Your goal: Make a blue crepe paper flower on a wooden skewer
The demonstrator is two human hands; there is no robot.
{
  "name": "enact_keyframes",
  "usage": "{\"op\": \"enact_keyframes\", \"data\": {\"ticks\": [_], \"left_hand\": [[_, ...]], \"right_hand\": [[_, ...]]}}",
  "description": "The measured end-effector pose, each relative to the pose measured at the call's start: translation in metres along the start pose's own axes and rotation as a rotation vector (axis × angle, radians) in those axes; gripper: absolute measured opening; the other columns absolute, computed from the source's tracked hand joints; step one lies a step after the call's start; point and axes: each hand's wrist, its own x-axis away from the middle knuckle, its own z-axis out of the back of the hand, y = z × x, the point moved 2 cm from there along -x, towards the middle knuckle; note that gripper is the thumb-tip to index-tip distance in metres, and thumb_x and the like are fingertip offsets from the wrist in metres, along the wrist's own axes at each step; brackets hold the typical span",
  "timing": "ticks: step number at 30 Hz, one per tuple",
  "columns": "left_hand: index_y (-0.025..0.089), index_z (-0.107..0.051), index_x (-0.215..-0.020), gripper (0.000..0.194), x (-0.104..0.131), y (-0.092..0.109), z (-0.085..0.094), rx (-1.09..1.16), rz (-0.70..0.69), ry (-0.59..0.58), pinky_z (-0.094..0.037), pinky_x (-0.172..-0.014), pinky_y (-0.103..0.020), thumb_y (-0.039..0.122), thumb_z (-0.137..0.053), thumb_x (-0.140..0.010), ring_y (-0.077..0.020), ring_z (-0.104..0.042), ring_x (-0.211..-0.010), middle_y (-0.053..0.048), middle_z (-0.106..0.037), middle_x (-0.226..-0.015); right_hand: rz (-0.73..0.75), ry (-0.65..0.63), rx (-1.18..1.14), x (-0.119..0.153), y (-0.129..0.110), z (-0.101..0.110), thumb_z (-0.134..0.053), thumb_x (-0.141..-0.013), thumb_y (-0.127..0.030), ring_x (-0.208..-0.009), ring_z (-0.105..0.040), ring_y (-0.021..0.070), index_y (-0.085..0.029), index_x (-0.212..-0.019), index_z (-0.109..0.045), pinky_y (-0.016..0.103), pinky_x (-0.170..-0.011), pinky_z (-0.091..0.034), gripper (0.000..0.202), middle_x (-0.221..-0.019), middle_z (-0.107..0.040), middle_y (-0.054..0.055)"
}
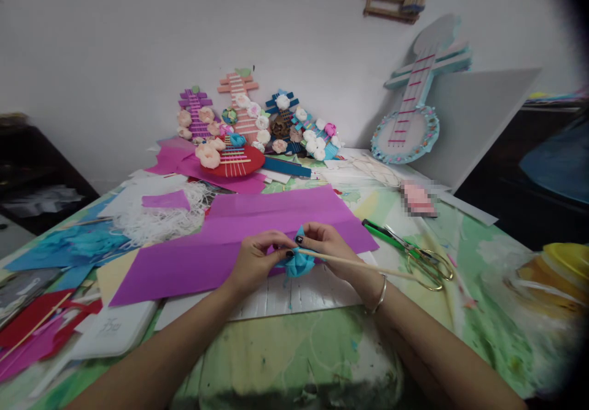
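My left hand (260,255) pinches the side of a small blue crepe-paper flower (300,266) between thumb and fingers. From the other side my right hand (329,245) grips the same flower, its thumb and fingers closed at the upper edge. A thin wooden stick (363,264) runs from the flower to the right, passing across my right palm; how it is fixed to the flower is hidden. Beneath both hands lie a large purple paper sheet (276,213) and a white board (322,294).
Green-handled cutter (381,232) and gold-handled scissors (430,269) lie at right, near a yellow-lidded jar (556,275). White shredded paper (151,213), blue crepe paper (78,244) and a white power bank (115,329) are at left. Flower-decorated paper instruments (234,159) stand along the wall.
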Motion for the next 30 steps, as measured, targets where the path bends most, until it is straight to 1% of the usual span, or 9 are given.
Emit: {"op": "enact_keyframes", "data": {"ticks": [2, 5, 8, 10, 12, 16, 22, 27, 30], "left_hand": [[0.016, -0.072, -0.071, 0.008, 0.000, -0.002, 0.001, -0.018, 0.048, 0.025, -0.047, -0.056, -0.023, 0.022, -0.070, -0.066, -0.0145, -0.059, -0.065, -0.004, -0.066, -0.070], [0.013, -0.070, -0.072, 0.015, -0.002, -0.006, 0.002, 0.036, 0.154, 0.023, -0.048, -0.055, -0.024, 0.026, -0.073, -0.063, -0.0141, -0.059, -0.061, -0.004, -0.066, -0.066], [0.013, -0.069, -0.073, 0.022, -0.003, -0.011, 0.003, 0.125, 0.238, 0.027, -0.049, -0.056, -0.024, 0.029, -0.076, -0.059, -0.0139, -0.061, -0.059, -0.003, -0.067, -0.065], [0.013, -0.069, -0.075, 0.025, -0.004, -0.012, 0.003, 0.172, 0.256, 0.034, -0.050, -0.059, -0.025, 0.030, -0.077, -0.058, -0.0144, -0.062, -0.061, -0.003, -0.069, -0.068], [0.013, -0.069, -0.077, 0.027, -0.004, -0.013, 0.002, 0.197, 0.261, 0.029, -0.051, -0.061, -0.026, 0.030, -0.077, -0.058, -0.0145, -0.063, -0.064, -0.003, -0.070, -0.070], [0.013, -0.069, -0.077, 0.024, -0.003, -0.011, 0.000, 0.229, 0.287, 0.004, -0.051, -0.063, -0.024, 0.028, -0.077, -0.060, -0.0130, -0.063, -0.064, -0.003, -0.070, -0.071], [0.013, -0.067, -0.074, 0.024, -0.003, -0.011, -0.001, 0.287, 0.283, 0.002, -0.051, -0.060, -0.024, 0.027, -0.078, -0.057, -0.0120, -0.062, -0.061, -0.002, -0.068, -0.068], [0.013, -0.066, -0.073, 0.027, -0.004, -0.014, 0.000, 0.288, 0.293, 0.032, -0.049, -0.058, -0.022, 0.026, -0.080, -0.055, -0.0110, -0.061, -0.060, -0.001, -0.066, -0.065], [0.012, -0.065, -0.071, 0.025, -0.005, -0.015, 0.000, 0.272, 0.297, 0.038, -0.048, -0.058, -0.021, 0.025, -0.080, -0.055, -0.0104, -0.060, -0.060, -0.001, -0.066, -0.065]], "right_hand": [[0.043, 0.029, 0.088, 0.001, -0.004, 0.000, -0.070, -0.066, -0.031, -0.061, -0.054, 0.0090, -0.016, -0.081, -0.059, 0.022, -0.056, -0.043, 0.023, -0.073, -0.058, -0.001], [0.171, 0.065, 0.274, 0.006, -0.013, 0.002, -0.068, -0.066, -0.022, -0.084, -0.057, 0.0149, -0.020, -0.099, -0.060, 0.026, -0.069, -0.046, 0.034, -0.097, -0.060, 0.005], [0.344, 0.017, 0.361, 0.011, -0.022, 0.004, -0.062, -0.070, -0.020, -0.105, -0.051, 0.0198, -0.021, -0.100, -0.061, 0.032, -0.084, -0.043, 0.030, -0.111, -0.056, 0.006], [0.354, -0.047, 0.345, 0.013, -0.023, 0.004, -0.061, -0.071, -0.022, -0.103, -0.053, 0.0203, -0.021, -0.096, -0.063, 0.033, -0.086, -0.043, 0.025, -0.104, -0.059, 0.005], [0.310, -0.070, 0.278, 0.013, -0.022, 0.003, -0.061, -0.074, -0.026, -0.091, -0.057, 0.0186, -0.020, -0.095, -0.063, 0.031, -0.079, -0.045, 0.022, -0.093, -0.062, 0.005], [0.248, 0.015, 0.229, 0.010, -0.018, 0.001, -0.059, -0.079, -0.034, -0.074, -0.057, 0.0144, -0.017, -0.085, -0.065, 0.026, -0.066, -0.045, 0.020, -0.077, -0.062, 0.003], [0.189, -0.010, 0.192, 0.009, -0.013, -0.001, -0.063, -0.077, -0.034, -0.072, -0.056, 0.0120, -0.018, -0.088, -0.066, 0.023, -0.063, -0.044, 0.020, -0.079, -0.063, 0.002], [0.172, 0.037, 0.179, 0.007, -0.013, 0.000, -0.066, -0.073, -0.033, -0.070, -0.057, 0.0129, -0.016, -0.087, -0.067, 0.024, -0.062, -0.045, 0.021, -0.077, -0.064, 0.003], [0.177, 0.028, 0.177, 0.007, -0.011, -0.001, -0.065, -0.074, -0.033, -0.072, -0.058, 0.0133, -0.016, -0.087, -0.068, 0.025, -0.065, -0.045, 0.021, -0.079, -0.065, 0.004]]}}
